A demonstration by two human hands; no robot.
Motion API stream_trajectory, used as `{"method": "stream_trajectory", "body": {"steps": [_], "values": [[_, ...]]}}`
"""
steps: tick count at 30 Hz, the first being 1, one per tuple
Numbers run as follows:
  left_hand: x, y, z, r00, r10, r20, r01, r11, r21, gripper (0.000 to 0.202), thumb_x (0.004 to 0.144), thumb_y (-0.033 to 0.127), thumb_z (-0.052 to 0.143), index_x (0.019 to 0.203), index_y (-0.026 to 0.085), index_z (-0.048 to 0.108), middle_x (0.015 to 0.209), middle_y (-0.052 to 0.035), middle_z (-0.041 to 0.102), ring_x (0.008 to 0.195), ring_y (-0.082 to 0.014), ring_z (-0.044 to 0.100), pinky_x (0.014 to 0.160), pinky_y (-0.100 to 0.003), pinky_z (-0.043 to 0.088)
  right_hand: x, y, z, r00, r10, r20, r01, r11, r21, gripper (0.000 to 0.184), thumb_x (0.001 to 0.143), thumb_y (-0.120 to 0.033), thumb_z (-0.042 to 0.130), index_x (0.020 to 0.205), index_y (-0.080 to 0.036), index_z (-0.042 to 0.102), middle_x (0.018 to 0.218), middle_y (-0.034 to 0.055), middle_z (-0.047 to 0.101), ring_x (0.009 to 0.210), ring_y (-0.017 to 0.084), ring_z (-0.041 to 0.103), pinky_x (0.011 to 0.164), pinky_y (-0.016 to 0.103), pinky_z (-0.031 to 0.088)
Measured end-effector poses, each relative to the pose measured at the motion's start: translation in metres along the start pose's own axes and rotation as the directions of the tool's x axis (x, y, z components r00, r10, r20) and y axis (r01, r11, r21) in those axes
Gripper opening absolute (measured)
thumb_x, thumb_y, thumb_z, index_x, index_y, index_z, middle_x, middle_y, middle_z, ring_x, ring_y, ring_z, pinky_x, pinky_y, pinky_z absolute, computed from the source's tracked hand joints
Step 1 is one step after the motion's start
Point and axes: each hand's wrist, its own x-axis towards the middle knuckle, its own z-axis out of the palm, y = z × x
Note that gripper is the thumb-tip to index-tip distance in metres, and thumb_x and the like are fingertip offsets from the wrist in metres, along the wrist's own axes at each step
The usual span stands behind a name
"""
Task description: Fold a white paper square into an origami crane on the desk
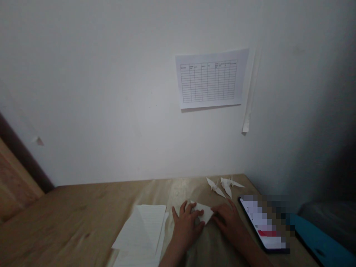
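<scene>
White folded paper [207,213], flat, pointed; left hand [187,221] splayed over it; right hand [228,218] grip pinched at corner.

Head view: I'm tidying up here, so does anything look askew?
The printed sheet on the wall hangs slightly askew, its right side higher. The lined papers lie unevenly stacked, edges misaligned. Nothing looks spilled.

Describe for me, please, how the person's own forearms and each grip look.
The left grip and right grip are ungloved human hands. The left forearm and right forearm show no sleeve. No ring, watch or bracelet is visible, though the picture is dim.
</scene>
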Motion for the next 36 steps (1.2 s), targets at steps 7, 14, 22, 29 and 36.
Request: {"method": "stream_trajectory", "body": {"steps": [7, 14, 22, 29, 36], "values": [[-0.004, 0.007, -0.003, 1.000, 0.020, 0.020, -0.019, 0.999, -0.043, 0.038, 0.079, 0.051, 0.071, 0.117, 0.046, 0.070, 0.139, -0.0040, 0.061, 0.143, -0.0373, 0.038, 0.113, -0.079, -0.003, 0.000, 0.009, -0.001, 0.997, 0.078, 0.006, -0.078, 0.996, -0.050, 0.013, 0.093, -0.024, 0.057, 0.092, -0.027, 0.069, 0.099, 0.0021, 0.074, 0.102, 0.025, 0.067, 0.118, 0.060, 0.025], [-0.005, 0.007, -0.001, 1.000, 0.004, 0.003, -0.004, 1.000, -0.018, 0.040, 0.078, 0.050, 0.071, 0.118, 0.050, 0.069, 0.138, -0.0027, 0.060, 0.142, -0.0367, 0.040, 0.115, -0.079, 0.001, 0.001, 0.003, -0.010, 0.997, 0.070, 0.013, -0.070, 0.997, -0.024, 0.018, 0.097, -0.027, 0.052, 0.093, -0.027, 0.070, 0.099, 0.0023, 0.073, 0.103, 0.024, 0.064, 0.116, 0.056, 0.027], [-0.006, 0.002, 0.005, 0.999, 0.019, -0.035, -0.021, 0.999, -0.040, 0.038, 0.079, 0.052, 0.072, 0.117, 0.051, 0.069, 0.140, -0.0002, 0.059, 0.143, -0.0372, 0.038, 0.115, -0.078, -0.002, 0.005, -0.003, -0.019, 0.995, 0.007, 0.095, -0.012, 0.998, 0.062, 0.015, 0.095, -0.028, 0.056, 0.094, -0.029, 0.071, 0.105, 0.0018, 0.070, 0.111, 0.023, 0.059, 0.114, 0.049, 0.032], [-0.006, 0.001, 0.005, 0.999, 0.015, -0.030, -0.015, 1.000, -0.009, 0.038, 0.080, 0.053, 0.070, 0.118, 0.055, 0.066, 0.141, 0.0037, 0.059, 0.144, -0.0363, 0.037, 0.116, -0.077, 0.000, 0.004, -0.010, -0.020, 0.988, 0.015, 0.152, -0.027, 0.997, 0.074, 0.016, 0.094, -0.027, 0.056, 0.089, -0.027, 0.071, 0.101, 0.0024, 0.069, 0.109, 0.024, 0.057, 0.102, 0.042, 0.042], [-0.005, 0.001, 0.001, 1.000, 0.002, 0.023, -0.002, 1.000, -0.019, 0.044, 0.080, 0.059, 0.069, 0.123, 0.054, 0.065, 0.146, 0.0017, 0.055, 0.147, -0.0365, 0.033, 0.116, -0.075, -0.007, 0.002, -0.002, -0.004, 0.985, 0.133, 0.113, -0.137, 0.990, 0.029, 0.018, 0.096, -0.025, 0.055, 0.086, -0.023, 0.069, 0.099, 0.0046, 0.068, 0.106, 0.023, 0.058, 0.100, 0.039, 0.041]]}}
